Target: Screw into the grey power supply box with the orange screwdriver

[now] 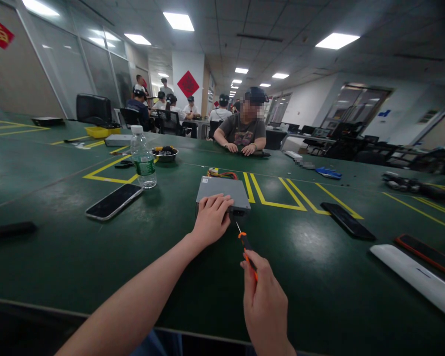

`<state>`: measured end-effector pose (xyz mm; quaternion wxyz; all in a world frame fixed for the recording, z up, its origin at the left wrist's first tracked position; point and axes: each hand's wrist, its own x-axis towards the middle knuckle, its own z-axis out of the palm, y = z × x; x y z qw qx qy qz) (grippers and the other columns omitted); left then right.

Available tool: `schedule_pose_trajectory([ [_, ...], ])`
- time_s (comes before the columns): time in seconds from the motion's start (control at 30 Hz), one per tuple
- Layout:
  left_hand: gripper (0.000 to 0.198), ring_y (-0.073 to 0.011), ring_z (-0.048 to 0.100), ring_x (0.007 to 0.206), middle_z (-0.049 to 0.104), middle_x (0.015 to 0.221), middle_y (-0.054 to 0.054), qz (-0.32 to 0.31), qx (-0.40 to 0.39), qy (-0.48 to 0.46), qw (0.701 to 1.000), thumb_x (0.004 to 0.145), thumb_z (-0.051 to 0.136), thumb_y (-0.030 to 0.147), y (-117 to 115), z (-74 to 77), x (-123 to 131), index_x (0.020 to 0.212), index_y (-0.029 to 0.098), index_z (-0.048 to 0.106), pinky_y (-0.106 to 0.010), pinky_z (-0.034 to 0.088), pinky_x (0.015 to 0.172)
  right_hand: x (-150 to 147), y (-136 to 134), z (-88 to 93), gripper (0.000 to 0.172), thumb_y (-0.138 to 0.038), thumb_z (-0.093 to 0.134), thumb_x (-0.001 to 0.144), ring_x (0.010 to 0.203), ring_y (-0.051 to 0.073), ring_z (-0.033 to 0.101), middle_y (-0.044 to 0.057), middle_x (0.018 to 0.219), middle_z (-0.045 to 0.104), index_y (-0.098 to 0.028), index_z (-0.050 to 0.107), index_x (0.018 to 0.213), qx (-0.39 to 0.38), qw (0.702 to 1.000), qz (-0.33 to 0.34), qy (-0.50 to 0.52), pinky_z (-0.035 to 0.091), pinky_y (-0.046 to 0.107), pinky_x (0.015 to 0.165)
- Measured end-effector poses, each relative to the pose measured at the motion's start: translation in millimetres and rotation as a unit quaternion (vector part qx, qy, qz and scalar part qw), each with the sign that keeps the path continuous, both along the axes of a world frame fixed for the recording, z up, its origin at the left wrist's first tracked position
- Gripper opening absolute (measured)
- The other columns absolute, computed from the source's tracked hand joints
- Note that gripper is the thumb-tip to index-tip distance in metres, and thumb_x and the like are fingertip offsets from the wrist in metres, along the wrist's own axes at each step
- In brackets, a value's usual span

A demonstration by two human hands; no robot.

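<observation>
A grey metal computer power supply unit lies on the green table in front of me, its bundle of coloured cables at the far side and a socket in its near face. My left hand grips its near left edge, fingers over the top; the thumb is partly hidden. In my right hand is a screwdriver with a black and orange handle. Its thin shaft points up and away, the tip just short of the near face, below the socket. Whether the tip touches anything is hard to tell.
Left of the unit stand a water bottle and a metal bowl, with a phone nearby. To the right lie another phone and a long white object. A person sits across the table.
</observation>
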<state>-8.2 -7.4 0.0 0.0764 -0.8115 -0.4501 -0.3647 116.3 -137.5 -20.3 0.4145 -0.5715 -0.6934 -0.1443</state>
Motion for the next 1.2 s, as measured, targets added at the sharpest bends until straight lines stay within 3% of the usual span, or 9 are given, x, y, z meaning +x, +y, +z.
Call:
schedule_pose_trajectory([
  [0.13,0.035,-0.0213,0.042,0.117,0.054,0.123,-0.001,0.004,0.002,-0.001,1.0,0.079,0.048,0.018,1,-1.1,0,0.113,0.025,0.05,-0.041,0.027,0.096,0,-4,1.9,0.031,-0.038,0.03,0.092,0.056,0.017,0.064,0.005,0.073,0.064,-0.016,0.046,0.106,-0.062,0.998,-0.01,0.017,0.049,0.026,0.047],
  [0.27,0.034,-0.0215,0.042,0.117,0.054,0.124,-0.002,0.003,0.002,0.001,1.0,0.08,0.047,0.018,1,-1.2,0,0.113,0.024,0.05,-0.041,0.028,0.096,-9,-3,-1.0,0.028,-0.03,0.028,0.092,0.083,0.021,0.065,0.017,0.1,0.059,-0.013,0.041,0.11,-0.03,0.999,0.023,0.013,0.054,0.031,0.06],
  [0.37,0.034,-0.0213,0.042,0.118,0.054,0.123,-0.002,0.002,0.003,0.0,1.0,0.079,0.047,0.018,0,-0.8,0,0.113,0.024,0.05,-0.041,0.028,0.096,-13,0,-5.7,0.027,-0.028,0.028,0.092,0.089,0.022,0.064,0.019,0.104,0.057,-0.013,0.04,0.11,-0.004,0.999,0.033,0.027,0.055,0.031,0.063],
  [0.6,0.032,-0.0216,0.043,0.117,0.055,0.122,-0.003,0.005,0.0,-0.009,1.0,0.081,0.048,0.02,0,0.0,1,0.112,0.025,0.052,-0.041,0.029,0.095,-5,-4,-10.1,0.035,-0.041,0.029,0.092,0.045,0.016,0.062,0.001,0.061,0.062,-0.016,0.04,0.114,-0.111,0.99,-0.026,0.086,0.048,0.024,0.04],
  [0.73,0.031,-0.0211,0.043,0.117,0.055,0.122,-0.002,0.005,0.003,-0.006,1.0,0.082,0.047,0.021,1,-0.3,1,0.112,0.025,0.051,-0.041,0.029,0.095,-10,-5,-4.1,0.035,-0.036,0.032,0.092,0.077,0.02,0.066,0.013,0.093,0.063,-0.013,0.039,0.117,-0.063,0.997,0.011,0.041,0.054,0.028,0.057],
  [0.83,0.03,-0.0207,0.043,0.117,0.055,0.122,-0.002,0.006,0.005,-0.004,1.0,0.083,0.047,0.021,1,-0.6,1,0.112,0.025,0.051,-0.04,0.03,0.094,-12,-1,-1.4,0.028,-0.026,0.031,0.092,0.099,0.021,0.06,0.017,0.109,0.055,-0.014,0.041,0.115,0.019,0.999,0.034,-0.001,0.054,0.032,0.071],
  [0.97,0.03,-0.0212,0.043,0.117,0.055,0.123,-0.002,0.003,0.002,-0.004,1.0,0.083,0.046,0.021,1,-0.8,1,0.112,0.025,0.051,-0.041,0.029,0.095,-7,2,2.1,0.025,-0.028,0.03,0.093,0.077,0.02,0.064,0.011,0.093,0.061,-0.018,0.05,0.103,0.022,0.998,-0.005,-0.062,0.053,0.032,0.059],
  [1.07,0.03,-0.0211,0.042,0.117,0.054,0.124,-0.002,0.006,0.002,-0.003,1.0,0.083,0.046,0.021,1,-0.6,1,0.112,0.025,0.051,-0.041,0.029,0.096,-4,0,5.3,0.031,-0.037,0.029,0.093,0.059,0.017,0.063,0.007,0.078,0.062,-0.016,0.049,0.103,-0.019,0.999,-0.011,-0.035,0.051,0.028,0.05],
  [1.2,0.03,-0.02,0.042,0.117,0.055,0.123,-0.001,0.008,0.004,-0.002,1.0,0.083,0.047,0.021,1,-0.2,1,0.113,0.025,0.05,-0.04,0.029,0.095,-8,-2,2.2,0.036,-0.04,0.027,0.092,0.071,0.018,0.064,0.013,0.092,0.061,-0.014,0.046,0.107,-0.038,0.999,0.005,0.001,0.053,0.027,0.054],
])
